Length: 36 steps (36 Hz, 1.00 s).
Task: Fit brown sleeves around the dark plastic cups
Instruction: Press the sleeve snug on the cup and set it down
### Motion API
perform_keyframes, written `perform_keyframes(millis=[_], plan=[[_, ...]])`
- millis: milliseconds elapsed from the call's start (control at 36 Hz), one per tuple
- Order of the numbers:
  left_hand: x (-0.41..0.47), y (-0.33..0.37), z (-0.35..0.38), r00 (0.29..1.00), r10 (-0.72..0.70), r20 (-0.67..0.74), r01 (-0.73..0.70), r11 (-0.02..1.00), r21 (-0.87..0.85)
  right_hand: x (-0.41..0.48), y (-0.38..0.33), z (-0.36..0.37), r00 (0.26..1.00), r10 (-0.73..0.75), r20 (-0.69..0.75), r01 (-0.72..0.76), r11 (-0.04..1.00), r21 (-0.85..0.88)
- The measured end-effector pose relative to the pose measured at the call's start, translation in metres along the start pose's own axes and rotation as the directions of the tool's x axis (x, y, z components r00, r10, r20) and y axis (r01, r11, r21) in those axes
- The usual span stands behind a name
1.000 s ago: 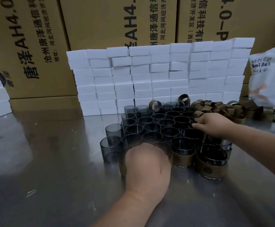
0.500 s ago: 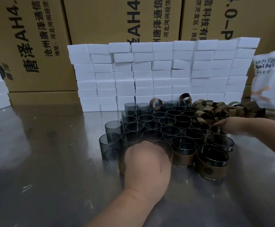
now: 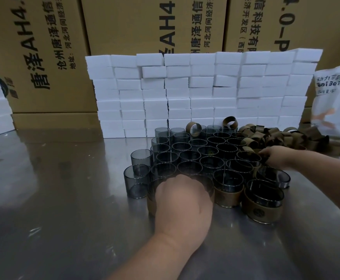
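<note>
Steel table (image 3: 53, 209) bearing clustered dark cups (image 3: 201, 158), three at the front already in brown sleeves. Left hand (image 3: 182, 205) grips the front-left sleeved cup (image 3: 150, 203) from above. Right hand (image 3: 276, 158) lies at the loose sleeves (image 3: 276, 136) heaped at right; its grasp cannot be told. Cartons (image 3: 144, 25) read "AH4.0" and "唐泽"; the white bag (image 3: 335, 98) reads "BaiBei".

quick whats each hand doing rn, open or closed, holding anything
Left hand: closed, gripping the front sleeved cup from above.
Right hand: fingers curled at the sleeve pile; cannot tell if it holds one.
</note>
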<state>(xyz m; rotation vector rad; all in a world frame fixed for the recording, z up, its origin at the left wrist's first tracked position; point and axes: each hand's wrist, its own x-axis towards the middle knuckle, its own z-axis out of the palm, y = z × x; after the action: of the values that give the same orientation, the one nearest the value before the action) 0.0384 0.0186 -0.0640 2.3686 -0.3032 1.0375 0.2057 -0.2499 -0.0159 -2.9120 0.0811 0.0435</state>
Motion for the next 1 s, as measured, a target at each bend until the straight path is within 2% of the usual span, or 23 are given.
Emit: perform_keyframes(millis=[194, 278, 417, 500, 583, 694, 833, 944, 1000], plan=[[0.000, 0.000, 0.000, 1.000, 0.009, -0.006, -0.009, 1.000, 0.006, 0.005, 0.001, -0.002, 0.988, -0.011, -0.157, -0.018, 0.983, -0.183], [0.000, 0.000, 0.000, 1.000, 0.009, 0.001, -0.009, 1.000, 0.008, 0.004, 0.000, -0.007, 0.956, -0.006, -0.294, -0.053, 0.980, -0.193], [0.000, 0.001, -0.001, 1.000, 0.001, 0.017, -0.001, 1.000, 0.000, -0.007, 0.001, -0.021, 0.811, 0.006, -0.586, -0.086, 0.990, -0.108], [0.001, 0.001, -0.002, 1.000, 0.002, 0.024, -0.002, 1.000, -0.007, -0.019, -0.006, -0.028, 0.710, 0.100, -0.697, -0.082, 0.995, 0.060], [0.001, 0.001, -0.002, 0.999, -0.006, 0.035, 0.006, 1.000, -0.019, -0.036, -0.021, -0.029, 0.652, 0.111, -0.750, 0.027, 0.985, 0.170], [0.001, 0.001, -0.003, 0.999, -0.016, 0.050, 0.018, 0.999, -0.049, -0.067, -0.046, -0.022, 0.676, 0.067, -0.734, 0.252, 0.915, 0.316], [0.002, 0.001, -0.005, 0.998, 0.021, 0.064, -0.013, 0.993, -0.114, -0.133, -0.086, 0.012, 0.675, 0.027, -0.738, 0.480, 0.744, 0.465], [0.005, -0.001, -0.010, 0.998, 0.056, 0.005, -0.054, 0.982, -0.183, -0.178, -0.112, 0.043, 0.734, -0.012, -0.679, 0.584, 0.522, 0.622], [0.011, -0.006, -0.017, 0.997, 0.026, -0.078, -0.041, 0.980, -0.193, -0.191, -0.117, 0.053, 0.686, -0.104, -0.720, 0.653, 0.526, 0.545]])
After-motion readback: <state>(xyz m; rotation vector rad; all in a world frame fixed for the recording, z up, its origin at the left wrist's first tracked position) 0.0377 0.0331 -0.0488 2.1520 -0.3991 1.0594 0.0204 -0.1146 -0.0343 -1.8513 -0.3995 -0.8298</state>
